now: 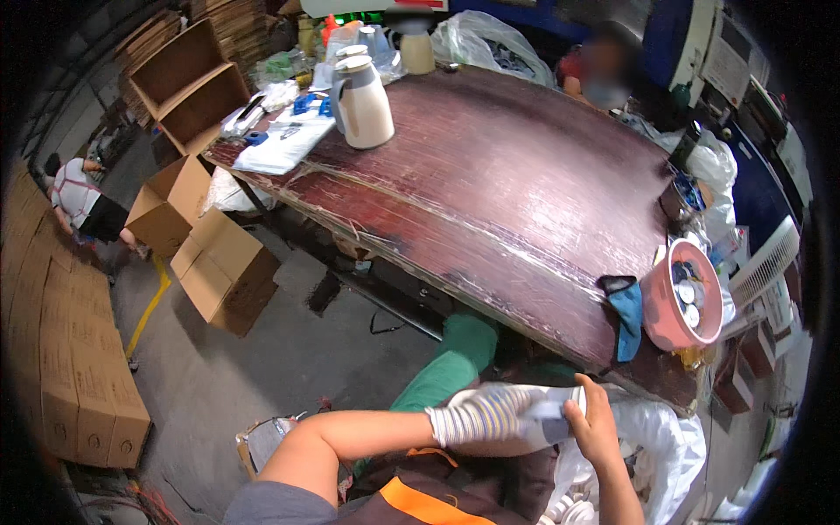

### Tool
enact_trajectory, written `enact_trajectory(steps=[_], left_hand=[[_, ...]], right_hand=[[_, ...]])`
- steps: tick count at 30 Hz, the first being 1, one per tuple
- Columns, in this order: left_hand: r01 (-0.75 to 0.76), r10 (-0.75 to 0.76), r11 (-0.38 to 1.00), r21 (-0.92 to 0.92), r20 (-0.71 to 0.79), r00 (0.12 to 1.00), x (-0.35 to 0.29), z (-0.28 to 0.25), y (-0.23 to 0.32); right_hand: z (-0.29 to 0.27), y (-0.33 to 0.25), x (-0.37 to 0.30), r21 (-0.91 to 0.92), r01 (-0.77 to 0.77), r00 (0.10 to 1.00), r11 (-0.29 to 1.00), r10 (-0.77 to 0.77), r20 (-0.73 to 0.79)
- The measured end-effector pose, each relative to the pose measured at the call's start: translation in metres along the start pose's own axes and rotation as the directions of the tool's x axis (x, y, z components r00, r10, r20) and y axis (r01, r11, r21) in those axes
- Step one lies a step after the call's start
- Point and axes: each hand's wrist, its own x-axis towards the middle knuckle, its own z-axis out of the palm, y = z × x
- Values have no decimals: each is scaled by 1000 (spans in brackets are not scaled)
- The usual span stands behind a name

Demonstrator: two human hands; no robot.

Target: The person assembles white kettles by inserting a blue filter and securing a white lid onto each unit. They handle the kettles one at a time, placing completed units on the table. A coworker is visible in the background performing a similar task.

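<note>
A white thermos jug (525, 444) with grey parts lies sideways across my lap, partly hidden by my hands. My left hand (486, 415), in a striped knit glove, closes round its grey handle area and is smeared by motion. Bare, my right hand (597, 424) grips the jug's white round end with thumb and fingers. Beside my right forearm, a white plastic bag (678, 451) holds several white round parts (573, 512). A similar white jug (367, 114) with a grey handle stands upright on the far left of the table.
The dark red table (490, 175) has a worn edge. At its right are a pink basin (656, 306) of round parts and a blue cloth (625, 319). Open cartons (223, 271) and stacked boxes (79, 385) stand left. Another person (604, 74) is across the table, one (79, 192) far left.
</note>
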Motion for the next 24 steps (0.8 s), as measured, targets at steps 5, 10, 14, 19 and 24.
enact_trajectory(steps=[5,10,14,19,24], left_hand=[[-1,-40,818,-575,-59,997,30,-17,-90],[135,-132,975,-178,31,991,30,-28,-57],[466,-195,776,-425,542,818,2,-33,-9],[525,-268,606,-598,468,842,-2,-20,15],[435,-346,496,-752,288,893,3,-21,9]], right_hand=[[-13,-62,-10,-83,670,730,738,-634,255],[-1,-43,2,-88,619,784,780,-609,118],[-6,-1,28,163,326,941,931,-336,38],[-22,20,49,244,385,914,890,-405,35],[-143,76,128,282,52,860,958,101,-501]])
